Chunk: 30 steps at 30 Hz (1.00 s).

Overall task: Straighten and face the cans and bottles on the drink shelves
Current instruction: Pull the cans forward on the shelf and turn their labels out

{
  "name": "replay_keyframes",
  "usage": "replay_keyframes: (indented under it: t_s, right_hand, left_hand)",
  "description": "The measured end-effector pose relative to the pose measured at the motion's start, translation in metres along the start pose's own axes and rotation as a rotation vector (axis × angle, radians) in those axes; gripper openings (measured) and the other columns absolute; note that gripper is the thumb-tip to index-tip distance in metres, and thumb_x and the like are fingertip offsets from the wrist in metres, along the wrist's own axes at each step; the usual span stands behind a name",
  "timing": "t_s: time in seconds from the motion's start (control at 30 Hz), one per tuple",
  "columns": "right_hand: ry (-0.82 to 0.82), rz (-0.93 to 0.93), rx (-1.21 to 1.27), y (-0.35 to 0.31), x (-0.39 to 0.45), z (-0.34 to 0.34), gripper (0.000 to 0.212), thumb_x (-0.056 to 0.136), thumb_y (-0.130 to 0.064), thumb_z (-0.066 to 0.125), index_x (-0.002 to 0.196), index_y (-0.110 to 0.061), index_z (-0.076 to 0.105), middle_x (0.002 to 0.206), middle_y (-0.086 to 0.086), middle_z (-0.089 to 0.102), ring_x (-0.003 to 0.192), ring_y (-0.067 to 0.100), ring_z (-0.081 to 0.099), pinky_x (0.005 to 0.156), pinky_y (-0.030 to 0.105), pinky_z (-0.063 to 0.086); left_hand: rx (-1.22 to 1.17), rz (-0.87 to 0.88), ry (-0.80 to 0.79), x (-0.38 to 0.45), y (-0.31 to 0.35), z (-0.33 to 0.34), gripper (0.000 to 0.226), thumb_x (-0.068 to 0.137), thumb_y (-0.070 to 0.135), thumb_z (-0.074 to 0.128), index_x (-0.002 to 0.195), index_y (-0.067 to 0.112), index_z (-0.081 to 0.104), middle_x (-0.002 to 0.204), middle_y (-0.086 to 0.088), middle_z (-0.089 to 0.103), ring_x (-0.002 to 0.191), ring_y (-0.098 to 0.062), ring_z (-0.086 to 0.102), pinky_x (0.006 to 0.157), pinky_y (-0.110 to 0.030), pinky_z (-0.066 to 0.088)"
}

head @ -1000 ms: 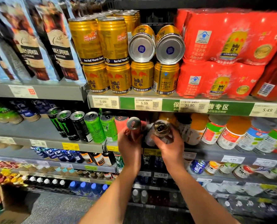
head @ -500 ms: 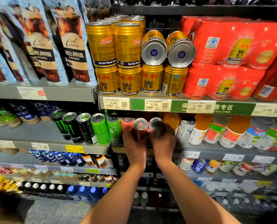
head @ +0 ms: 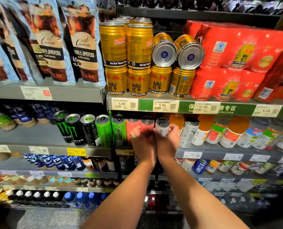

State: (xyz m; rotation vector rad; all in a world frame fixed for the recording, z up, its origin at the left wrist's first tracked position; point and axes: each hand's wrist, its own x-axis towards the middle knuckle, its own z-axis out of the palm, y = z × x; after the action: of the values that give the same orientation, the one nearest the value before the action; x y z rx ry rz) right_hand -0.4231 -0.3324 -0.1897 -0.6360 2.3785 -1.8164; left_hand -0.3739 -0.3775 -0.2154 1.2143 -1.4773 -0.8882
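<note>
Gold metal cans (head: 138, 80) w/ glossy sides, bare silver ends. Red multipack wrap (head: 236, 47): shiny plastic film. Coffee pouches (head: 83, 47): glossy foil-like. Grey shelf edge (head: 63, 93): matt, paper price tags.

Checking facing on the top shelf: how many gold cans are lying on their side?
2. Both lie on the short gold cans: the left tipped can and the right tipped can, side by side, bottoms outward. More may be hidden behind.

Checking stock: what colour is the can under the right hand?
Silver-white can with black lid, head view.
</note>
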Motion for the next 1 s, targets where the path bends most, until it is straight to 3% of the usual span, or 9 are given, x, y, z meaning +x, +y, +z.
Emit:
replay_keyframes:
  t_s: [0.1, 0.3, 0.43, 0.53, 0.67, 0.87, 0.93, 1.0]
  right_hand:
    - [-0.014, 0.011, -0.039, -0.001, 0.001, 0.001, 0.062, 0.075, -0.039, 0.081, 0.121, -0.012, 0.051, 0.111, 0.001, 0.056, 0.1, 0.018, 0.054, 0.088, 0.035, 0.044]
    - [0.048, 0.023, -0.096, 0.002, -0.006, 0.003, 0.046, 0.078, -0.036, 0.075, 0.112, -0.016, 0.053, 0.103, 0.004, 0.059, 0.095, 0.024, 0.057, 0.089, 0.045, 0.049]
    - [0.109, -0.007, -0.086, 0.01, -0.015, -0.011, 0.045, 0.08, -0.037, 0.077, 0.113, -0.016, 0.055, 0.099, 0.003, 0.06, 0.092, 0.021, 0.058, 0.086, 0.039, 0.05]
    - [0.172, -0.017, -0.051, 0.017, -0.013, -0.033, 0.044, 0.083, -0.029, 0.077, 0.116, -0.01, 0.055, 0.105, 0.007, 0.06, 0.098, 0.025, 0.058, 0.092, 0.042, 0.049]
    - [0.213, -0.043, -0.078, 0.026, 0.001, -0.066, 0.05, 0.089, -0.031, 0.072, 0.13, -0.01, 0.051, 0.125, 0.006, 0.054, 0.119, 0.023, 0.051, 0.098, 0.03, 0.041]
    - [0.029, -0.151, -0.195, 0.037, 0.044, -0.096, 0.062, 0.09, -0.03, 0.068, 0.145, -0.018, 0.042, 0.136, 0.007, 0.039, 0.123, 0.017, 0.042, 0.1, 0.026, 0.035]
    - [-0.067, -0.174, -0.199, 0.04, 0.059, -0.101, 0.059, 0.087, -0.03, 0.069, 0.141, -0.017, 0.048, 0.133, 0.01, 0.037, 0.121, 0.021, 0.044, 0.099, 0.028, 0.036]
    - [-0.092, -0.23, -0.23, 0.044, 0.068, -0.103, 0.053, 0.082, -0.022, 0.075, 0.131, -0.013, 0.057, 0.131, 0.014, 0.042, 0.117, 0.029, 0.05, 0.096, 0.033, 0.042]
  left_hand:
    - [0.061, -0.015, -0.004, -0.005, -0.002, -0.001, 0.055, 0.07, 0.016, 0.084, 0.114, 0.002, 0.056, 0.113, -0.016, 0.058, 0.108, -0.034, 0.055, 0.096, -0.04, 0.045]
    - [0.007, 0.048, -0.018, -0.006, -0.007, -0.012, 0.048, 0.068, 0.014, 0.08, 0.106, 0.017, 0.05, 0.102, -0.003, 0.054, 0.095, -0.029, 0.055, 0.088, -0.047, 0.048]
    - [-0.06, 0.082, -0.043, -0.012, -0.003, -0.017, 0.048, 0.069, 0.016, 0.079, 0.098, 0.029, 0.044, 0.091, 0.008, 0.046, 0.08, -0.02, 0.052, 0.077, -0.04, 0.049]
    - [-0.045, 0.105, -0.097, -0.021, -0.002, -0.017, 0.044, 0.071, 0.019, 0.082, 0.102, 0.021, 0.051, 0.095, 0.004, 0.052, 0.084, -0.022, 0.053, 0.078, -0.036, 0.047]
    - [-0.015, 0.156, -0.192, -0.036, 0.007, -0.008, 0.048, 0.073, 0.019, 0.086, 0.112, 0.018, 0.058, 0.097, 0.004, 0.059, 0.08, -0.013, 0.054, 0.071, -0.019, 0.039]
    - [-0.064, 0.141, -0.335, -0.053, 0.025, 0.018, 0.05, 0.077, 0.013, 0.081, 0.121, 0.022, 0.061, 0.102, 0.008, 0.066, 0.086, -0.005, 0.06, 0.081, -0.019, 0.052]
    - [-0.062, 0.201, -0.357, -0.056, 0.032, 0.03, 0.042, 0.08, 0.017, 0.079, 0.117, 0.021, 0.062, 0.091, 0.006, 0.069, 0.077, -0.015, 0.065, 0.068, -0.032, 0.054]
    - [-0.025, 0.211, -0.363, -0.06, 0.037, 0.041, 0.041, 0.08, 0.025, 0.08, 0.115, 0.017, 0.06, 0.079, 0.004, 0.065, 0.068, -0.019, 0.062, 0.059, -0.034, 0.048]
